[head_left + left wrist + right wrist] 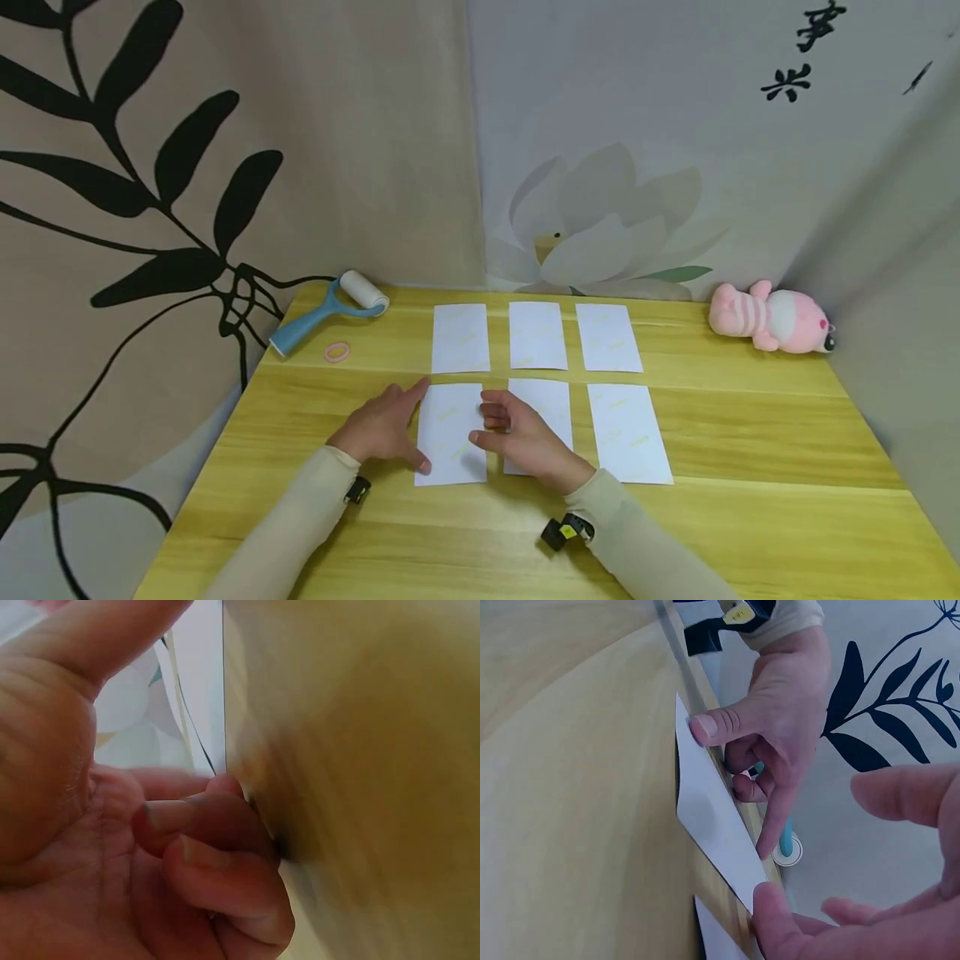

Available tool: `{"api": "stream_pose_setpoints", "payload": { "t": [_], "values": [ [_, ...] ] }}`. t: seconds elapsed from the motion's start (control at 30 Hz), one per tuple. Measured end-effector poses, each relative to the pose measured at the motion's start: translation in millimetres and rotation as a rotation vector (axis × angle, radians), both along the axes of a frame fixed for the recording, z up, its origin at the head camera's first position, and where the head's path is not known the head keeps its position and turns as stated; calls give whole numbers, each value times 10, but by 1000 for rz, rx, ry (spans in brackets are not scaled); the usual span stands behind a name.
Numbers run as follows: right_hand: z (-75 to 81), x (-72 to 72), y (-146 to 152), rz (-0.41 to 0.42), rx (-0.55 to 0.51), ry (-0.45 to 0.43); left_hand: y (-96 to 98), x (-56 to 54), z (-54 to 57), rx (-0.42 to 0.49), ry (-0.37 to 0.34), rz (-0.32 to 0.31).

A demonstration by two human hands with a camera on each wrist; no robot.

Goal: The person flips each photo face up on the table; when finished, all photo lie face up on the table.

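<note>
White paper cards lie in two rows of three on the table. My left hand [384,422] is at the left edge of the near-left card [448,454], thumb and index finger spread along that edge. In the right wrist view, that thumb rests on the card near one corner, while the other fingers are bent. Over the same card's right side is my right hand [536,443], its index fingertip by the upper right corner and its thumb apart from the fingers. Part of the near-middle card [543,404] is hidden under the right hand.
At the back left are a lint roller [322,312] with a blue handle and a small pink ring [337,352]. A pink plush toy [772,318] lies at the back right. The wooden table [757,517] meets a printed curtain [360,150] behind.
</note>
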State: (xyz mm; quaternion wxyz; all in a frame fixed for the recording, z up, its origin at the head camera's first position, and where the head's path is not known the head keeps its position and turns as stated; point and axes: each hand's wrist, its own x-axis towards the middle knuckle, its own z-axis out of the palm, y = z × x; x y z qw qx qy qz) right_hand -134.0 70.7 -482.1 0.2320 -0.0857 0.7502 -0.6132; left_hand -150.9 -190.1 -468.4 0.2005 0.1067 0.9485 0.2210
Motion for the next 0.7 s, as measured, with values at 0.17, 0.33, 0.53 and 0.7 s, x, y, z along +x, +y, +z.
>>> {"api": "stream_pose_setpoints", "payload": {
  "t": [0.17, 0.33, 0.53, 0.7],
  "values": [
    [1, 7, -3, 9, 10, 12, -11, -118, -11, 11, -3, -12],
    [9, 10, -6, 0, 21, 15, -56, -223, -75, 99, 25, -36],
    [-8, 6, -14, -23, 43, 9, -111, -275, -149, 193, 26, -8],
    [-4, -22, -30, -40, 38, 32, -151, -307, -193, 332, -1, -25]
  ]
}}
